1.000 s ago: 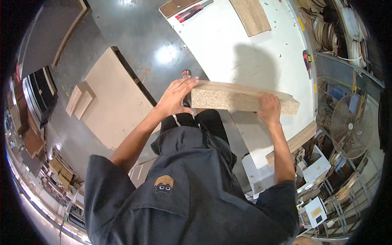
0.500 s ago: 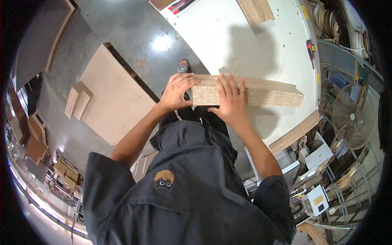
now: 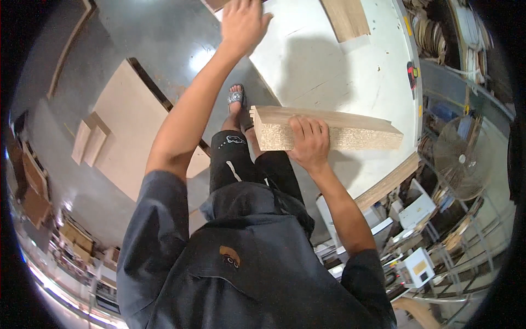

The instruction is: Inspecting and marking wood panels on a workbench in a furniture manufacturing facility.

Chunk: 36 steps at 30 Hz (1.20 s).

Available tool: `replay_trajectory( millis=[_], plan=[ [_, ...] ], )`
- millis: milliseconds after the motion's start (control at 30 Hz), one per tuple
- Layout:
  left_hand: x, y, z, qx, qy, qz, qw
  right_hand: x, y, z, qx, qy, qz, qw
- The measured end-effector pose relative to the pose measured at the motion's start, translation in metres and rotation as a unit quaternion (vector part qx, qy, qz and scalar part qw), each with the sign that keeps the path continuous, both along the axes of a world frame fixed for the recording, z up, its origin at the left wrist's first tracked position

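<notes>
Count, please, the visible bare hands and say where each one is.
2. The left hand is at the top, over the left edge of the white surface. The right hand is on the near side of the stack of boards. No others are visible.

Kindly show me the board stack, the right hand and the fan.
Board stack (image 3: 357, 137), head view: its speckled long side.
Right hand (image 3: 311, 145), head view: back of the hand.
Fan (image 3: 462, 159), head view: its central hub.

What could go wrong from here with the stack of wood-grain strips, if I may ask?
Only the right hand is on the stack of strips, so strips might slip apart. Its left end seems to jut past the edge of the white table, so it could tip and drop near the sandalled foot.
</notes>
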<state>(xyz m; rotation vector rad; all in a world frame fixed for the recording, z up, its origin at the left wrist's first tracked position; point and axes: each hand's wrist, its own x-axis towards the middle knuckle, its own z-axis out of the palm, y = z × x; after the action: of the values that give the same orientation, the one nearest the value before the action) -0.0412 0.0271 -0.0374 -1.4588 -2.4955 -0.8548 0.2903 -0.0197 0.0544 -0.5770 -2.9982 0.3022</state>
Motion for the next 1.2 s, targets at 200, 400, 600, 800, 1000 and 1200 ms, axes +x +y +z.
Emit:
replay_trajectory(
  millis=[200, 400, 600, 800, 1000, 1200],
  plan=[
    [0.016, -0.001, -0.030, -0.010, -0.037, 0.051, 0.998, 0.004, -0.003, -0.009, 0.001, -0.017, 0.014, 1.000],
    [0.082, -0.156, -0.035, 0.102, -0.385, 0.147, 0.906, -0.003, -0.004, -0.010, 0.009, -0.002, 0.005, 1.000],
    [0.234, -0.276, -0.066, 0.191, -0.631, 0.172, 0.732, 0.003, -0.007, -0.010, 0.010, -0.014, -0.005, 1.000],
    [0.311, -0.281, -0.102, 0.237, -0.621, 0.094, 0.742, -0.002, -0.011, -0.010, 0.033, -0.051, 0.012, 0.998],
    [0.306, -0.280, -0.117, 0.215, -0.668, 0.017, 0.713, 0.001, -0.010, -0.013, 0.053, -0.047, 0.006, 0.997],
    [0.295, -0.274, -0.123, 0.228, -0.621, 0.020, 0.749, -0.003, -0.011, -0.012, 0.062, -0.053, 0.015, 0.997]
  ],
)
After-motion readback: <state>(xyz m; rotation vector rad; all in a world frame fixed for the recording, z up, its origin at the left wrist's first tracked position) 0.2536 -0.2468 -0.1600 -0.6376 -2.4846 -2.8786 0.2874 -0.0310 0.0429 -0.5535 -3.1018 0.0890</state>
